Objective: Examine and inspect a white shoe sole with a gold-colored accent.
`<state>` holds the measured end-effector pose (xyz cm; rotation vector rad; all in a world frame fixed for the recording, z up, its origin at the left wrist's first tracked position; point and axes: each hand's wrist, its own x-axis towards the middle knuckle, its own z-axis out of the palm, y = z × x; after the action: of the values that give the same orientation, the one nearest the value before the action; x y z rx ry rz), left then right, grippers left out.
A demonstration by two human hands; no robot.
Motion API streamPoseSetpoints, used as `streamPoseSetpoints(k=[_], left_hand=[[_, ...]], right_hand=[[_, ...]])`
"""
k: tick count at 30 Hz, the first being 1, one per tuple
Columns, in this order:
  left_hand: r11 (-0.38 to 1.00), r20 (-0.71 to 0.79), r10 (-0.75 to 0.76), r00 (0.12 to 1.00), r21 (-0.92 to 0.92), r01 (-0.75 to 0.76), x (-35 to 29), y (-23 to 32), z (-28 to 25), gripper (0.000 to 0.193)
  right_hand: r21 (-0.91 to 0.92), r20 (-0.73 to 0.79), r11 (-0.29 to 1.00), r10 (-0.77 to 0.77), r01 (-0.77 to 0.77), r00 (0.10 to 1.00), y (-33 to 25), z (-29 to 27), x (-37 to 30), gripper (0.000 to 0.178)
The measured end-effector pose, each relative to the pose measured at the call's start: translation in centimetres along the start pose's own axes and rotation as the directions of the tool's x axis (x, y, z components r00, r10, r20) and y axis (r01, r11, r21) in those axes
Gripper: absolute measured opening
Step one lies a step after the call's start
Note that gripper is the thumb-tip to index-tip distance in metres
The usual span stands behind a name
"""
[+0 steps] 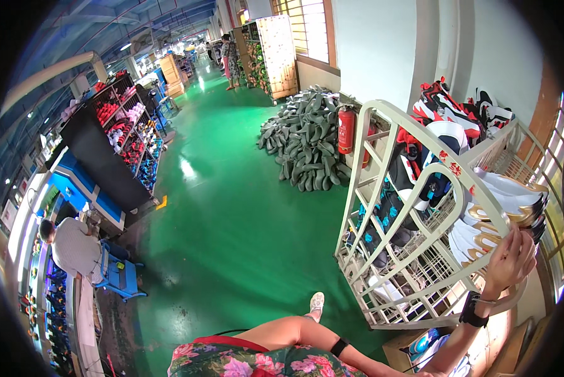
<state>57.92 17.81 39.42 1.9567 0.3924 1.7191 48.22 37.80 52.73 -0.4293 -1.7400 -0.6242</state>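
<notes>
My right hand [513, 259], with a black band at its wrist, is closed around the upper bar of a cream metal cart [373, 154]. Beside its fingers, white and gold shoe uppers [477, 235] are stacked in the cart. Red, black and white shoe uppers [442, 110] are heaped at its far end, and dark uppers with turquoise parts [385, 217] show through its bars. My left arm bends across my flowered clothing at the lower edge, a black band on it. My left hand is out of sight.
A pile of grey shoe-shaped pieces [304, 141] lies on the green floor [213, 232] by a red fire extinguisher [346, 130]. At left, a seated person [78, 248] works near a loaded shoe rack [128, 129]. Another person [230, 60] stands far down the aisle.
</notes>
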Motion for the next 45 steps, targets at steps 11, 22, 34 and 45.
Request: streamPoseSetpoints(k=[11,22,34,45], left_hand=[[0.961,0.022,-0.077,0.997,-0.265,0.080,-1.5,-0.7,-1.1,0.059],[0.606,-0.142,-0.664,0.734,-0.678,0.416,-5.0,-1.8,-2.1,0.025],[-0.211,0.305,-0.763,0.570,-0.951,0.227,-6.5,-4.1,1.1,0.065],[-0.358,0.295,-0.727,0.620,-0.933,0.024,-9.5,-11.3,5.0,0.050]], right_hand=[[0.003,-0.001,1.000,-0.014,0.014,1.000,0.2,0.1,-0.2,0.017],[0.010,-0.010,1.000,-0.021,0.021,1.000,0.4,0.2,-0.2,0.017],[0.026,-0.053,0.993,0.117,-0.116,0.992,-1.2,-0.5,1.1,0.010],[0.093,-0.084,0.962,0.264,-0.256,0.961,-3.1,-1.1,1.5,0.007]])
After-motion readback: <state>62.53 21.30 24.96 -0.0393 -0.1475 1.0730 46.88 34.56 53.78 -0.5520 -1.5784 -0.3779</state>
